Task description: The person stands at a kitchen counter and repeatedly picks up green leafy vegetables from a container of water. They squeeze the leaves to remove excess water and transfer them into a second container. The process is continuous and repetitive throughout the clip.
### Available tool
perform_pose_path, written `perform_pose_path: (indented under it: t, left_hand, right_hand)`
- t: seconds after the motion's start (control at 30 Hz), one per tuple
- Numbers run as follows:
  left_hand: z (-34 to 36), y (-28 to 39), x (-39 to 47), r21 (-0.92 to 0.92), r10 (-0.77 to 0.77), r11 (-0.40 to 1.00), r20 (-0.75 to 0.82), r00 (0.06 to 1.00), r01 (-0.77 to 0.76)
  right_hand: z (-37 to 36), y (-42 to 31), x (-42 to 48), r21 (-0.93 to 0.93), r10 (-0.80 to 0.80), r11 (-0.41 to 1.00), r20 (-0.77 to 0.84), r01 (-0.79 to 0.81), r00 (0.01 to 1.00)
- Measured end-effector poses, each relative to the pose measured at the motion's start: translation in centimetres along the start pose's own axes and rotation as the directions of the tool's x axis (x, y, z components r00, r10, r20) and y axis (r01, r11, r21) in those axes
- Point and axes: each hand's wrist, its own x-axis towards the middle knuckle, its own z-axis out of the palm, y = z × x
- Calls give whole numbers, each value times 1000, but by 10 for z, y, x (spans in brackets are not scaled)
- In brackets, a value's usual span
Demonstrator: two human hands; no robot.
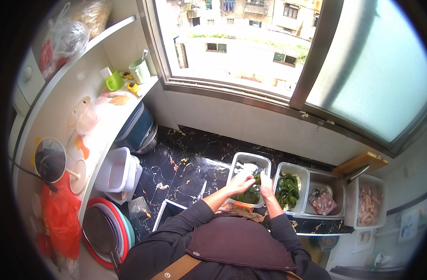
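A translucent plastic bin (268,164) stands before me with water and dark green strips (246,196), likely kelp, in it. Over it, my left hand (243,182) and my right hand (267,186) come close together. Both grip one green strip (257,177) that shows between the fingers; part of it is hidden behind them. Just right of my right hand, a second translucent bin (280,168) holds a heap of the same green pieces (288,190). An orange-handled tool (242,204) lies at the near edge of the first bin.
Right of the bins are a steel sink (339,210) with bagged meat (322,202), a knife (359,173) by a wooden board (362,162), and a bin of pale meat pieces (367,206). Scissors (202,191) lie on the black counter (175,168). Stacked tubs (112,171) stand left.
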Motion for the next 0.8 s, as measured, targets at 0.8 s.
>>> perform_pose_path:
  t: [0.8]
  left_hand:
    - [7,-33,24,62,-94,994,65,993,90]
  right_hand:
    - [-141,7,-20,-187,-51,981,-537,-60,842]
